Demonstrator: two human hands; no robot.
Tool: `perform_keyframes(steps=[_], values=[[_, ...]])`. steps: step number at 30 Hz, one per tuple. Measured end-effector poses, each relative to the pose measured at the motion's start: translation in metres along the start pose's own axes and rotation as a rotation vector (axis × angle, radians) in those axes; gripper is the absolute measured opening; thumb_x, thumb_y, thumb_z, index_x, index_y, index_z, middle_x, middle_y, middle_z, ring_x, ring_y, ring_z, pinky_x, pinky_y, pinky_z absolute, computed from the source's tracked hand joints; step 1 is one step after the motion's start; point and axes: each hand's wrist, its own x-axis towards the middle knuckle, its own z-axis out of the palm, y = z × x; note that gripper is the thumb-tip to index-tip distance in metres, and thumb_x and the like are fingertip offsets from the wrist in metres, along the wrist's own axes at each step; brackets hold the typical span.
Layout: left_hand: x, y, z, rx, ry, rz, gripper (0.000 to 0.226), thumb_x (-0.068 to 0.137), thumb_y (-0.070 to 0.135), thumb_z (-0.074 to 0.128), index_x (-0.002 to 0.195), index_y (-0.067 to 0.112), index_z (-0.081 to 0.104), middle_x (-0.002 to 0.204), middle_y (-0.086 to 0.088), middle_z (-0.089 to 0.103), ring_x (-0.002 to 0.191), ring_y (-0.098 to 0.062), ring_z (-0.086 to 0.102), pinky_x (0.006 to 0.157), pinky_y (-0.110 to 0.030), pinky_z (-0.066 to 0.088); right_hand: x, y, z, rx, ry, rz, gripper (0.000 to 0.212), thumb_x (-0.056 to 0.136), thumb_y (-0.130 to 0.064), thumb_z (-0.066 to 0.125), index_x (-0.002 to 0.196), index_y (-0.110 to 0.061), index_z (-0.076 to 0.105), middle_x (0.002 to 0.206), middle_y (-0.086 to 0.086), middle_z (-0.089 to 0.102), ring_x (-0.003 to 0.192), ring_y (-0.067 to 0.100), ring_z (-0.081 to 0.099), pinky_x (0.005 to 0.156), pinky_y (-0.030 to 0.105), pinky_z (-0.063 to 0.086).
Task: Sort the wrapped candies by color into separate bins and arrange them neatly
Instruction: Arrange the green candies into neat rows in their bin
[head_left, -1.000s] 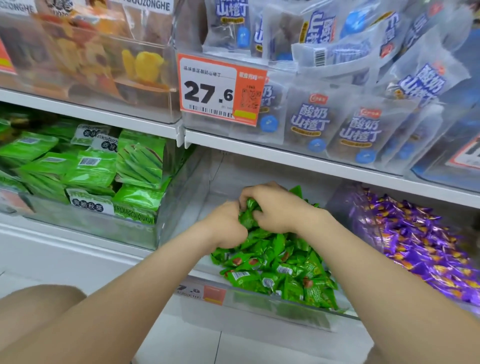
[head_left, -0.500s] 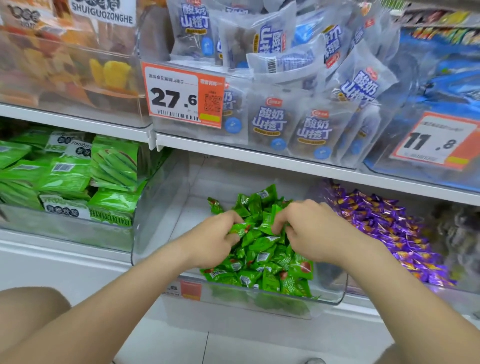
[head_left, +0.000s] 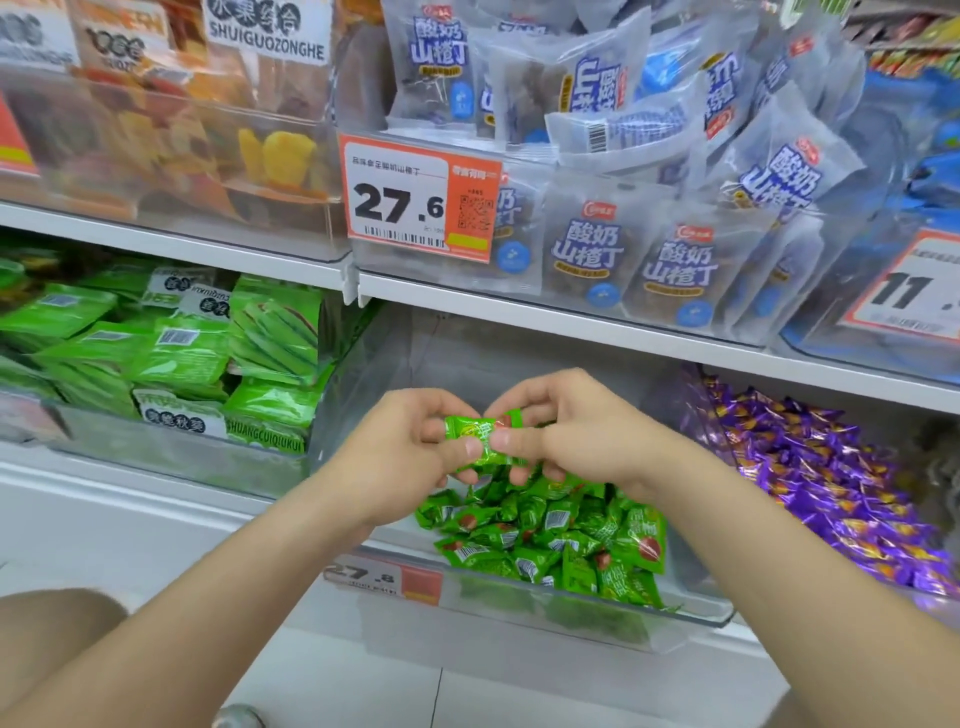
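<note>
We observe 2 bare hands raised just above a clear bin (head_left: 675, 618) on the lower shelf level. The left hand (head_left: 405, 452) and the right hand (head_left: 576, 431) meet at 1 green wrapped candy (head_left: 483, 439). The fingers of both hands are curled and pinch this candy: the left hand takes its left end, the right hand its right end. Both thumbs lie on the near face of the wrapper. The candy is held roughly level, lifted clear of the pile below.

The pile of green candies (head_left: 550, 540) lies in the front part of the clear bin, directly under the hands. Its pieces lie loose at mixed angles, several with the barcode side up. A lower price tag (head_left: 384, 577) reading 27.8 sits on the bin front, left of the pile.

To the right, a neighbouring bin holds purple wrapped candies (head_left: 831, 483), parted from the green pile by a clear wall. To the left, another bin holds flat green packets (head_left: 182, 343).

Above the upper shelf edge (head_left: 571, 325), white-and-blue packets (head_left: 675, 260) stand in a clear bin. That bin carries an orange-and-white price tag (head_left: 421, 200) marked 27.6. We note a second tag (head_left: 909, 291) beginning with 11, cut off at the right border.
</note>
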Motion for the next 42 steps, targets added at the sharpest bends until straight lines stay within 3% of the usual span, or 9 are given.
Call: perform_keyframes(steps=[3,5,10,19,25,29,33,39,42], values=[[-0.002,-0.007,-0.007,0.339,0.136,0.101,0.018,0.09,0.025,0.081,0.105,0.027,0.072,0.086,0.003,0.074,0.073,-0.012,0.075,0.073,-0.033,0.059,0.006,0.002,0.004,-0.047,-0.037,0.03,0.016,0.094,-0.014,0.077,0.11,-0.017,0.074,0.089,0.012,0.078,0.075,0.02,0.074,0.057,0.028,0.053],[-0.005,-0.015,-0.007,0.624,0.193,0.12,0.031,0.094,0.037,0.074,0.121,0.025,0.065,0.102,0.006,0.072,0.093,-0.019,0.071,0.085,-0.039,0.055,0.022,0.011,0.009,-0.374,0.195,-0.053,0.012,0.09,-0.024,0.078,0.102,-0.026,0.077,0.083,0.005,0.077,0.073,0.015,0.069,0.067,0.029,0.056],[-0.003,-0.033,0.005,0.863,-0.093,0.021,0.034,0.101,0.035,0.057,0.126,0.012,0.062,0.126,-0.011,0.058,0.12,-0.034,0.059,0.099,-0.041,0.048,0.072,0.015,0.03,-0.62,0.425,-0.184,0.026,0.093,-0.027,0.071,0.119,-0.029,0.07,0.116,0.001,0.071,0.115,0.028,0.06,0.102,0.034,0.042],[0.027,-0.037,-0.002,0.985,-0.272,-0.081,0.03,0.1,0.026,0.056,0.126,0.011,0.061,0.126,-0.02,0.06,0.115,-0.041,0.06,0.089,-0.04,0.053,0.149,0.007,0.06,-0.83,0.321,-0.005,0.034,0.099,-0.011,0.057,0.132,-0.017,0.065,0.124,0.022,0.062,0.117,0.044,0.061,0.091,0.041,0.053],[0.028,-0.032,-0.003,1.056,-0.317,-0.103,0.038,0.101,0.019,0.058,0.072,0.016,0.034,0.078,-0.006,0.036,0.081,-0.033,0.048,0.07,-0.038,0.042,0.165,0.016,0.065,-0.933,0.261,0.021,0.036,0.088,0.004,0.051,0.119,-0.014,0.055,0.117,0.018,0.06,0.108,0.04,0.062,0.08,0.036,0.047],[0.028,-0.027,-0.001,1.037,-0.309,-0.087,0.035,0.1,0.016,0.06,0.075,0.016,0.036,0.08,-0.005,0.034,0.075,-0.03,0.044,0.07,-0.038,0.041,0.164,0.016,0.061,-0.971,0.289,0.035,0.042,0.085,0.004,0.055,0.116,-0.021,0.07,0.119,0.014,0.066,0.108,0.037,0.065,0.085,0.035,0.051],[0.025,-0.025,0.003,1.019,-0.285,-0.092,0.016,0.097,0.01,0.064,0.112,0.008,0.056,0.098,-0.01,0.044,0.083,-0.03,0.049,0.069,-0.037,0.043,0.158,0.019,0.065,-0.993,0.341,0.005,0.032,0.093,-0.001,0.058,0.123,-0.012,0.056,0.109,0.017,0.064,0.101,0.039,0.065,0.072,0.036,0.043],[0.015,-0.014,0.004,1.054,-0.285,-0.114,0.018,0.098,0.006,0.062,0.1,0.012,0.045,0.098,-0.009,0.043,0.086,-0.029,0.047,0.07,-0.036,0.042,0.14,0.021,0.057,-0.908,0.311,0.047,0.065,0.084,-0.034,0.072,0.136,-0.012,0.039,0.112,0.013,0.063,0.103,0.039,0.064,0.071,0.036,0.047],[0.007,-0.007,0.003,1.051,-0.267,-0.131,0.02,0.097,0.0,0.056,0.098,0.013,0.04,0.09,-0.006,0.036,0.088,-0.028,0.044,0.07,-0.036,0.04,0.133,0.029,0.055,-0.911,0.186,0.077,0.047,0.078,-0.024,0.078,0.117,-0.019,0.054,0.115,0.01,0.057,0.104,0.035,0.06,0.079,0.035,0.052]])
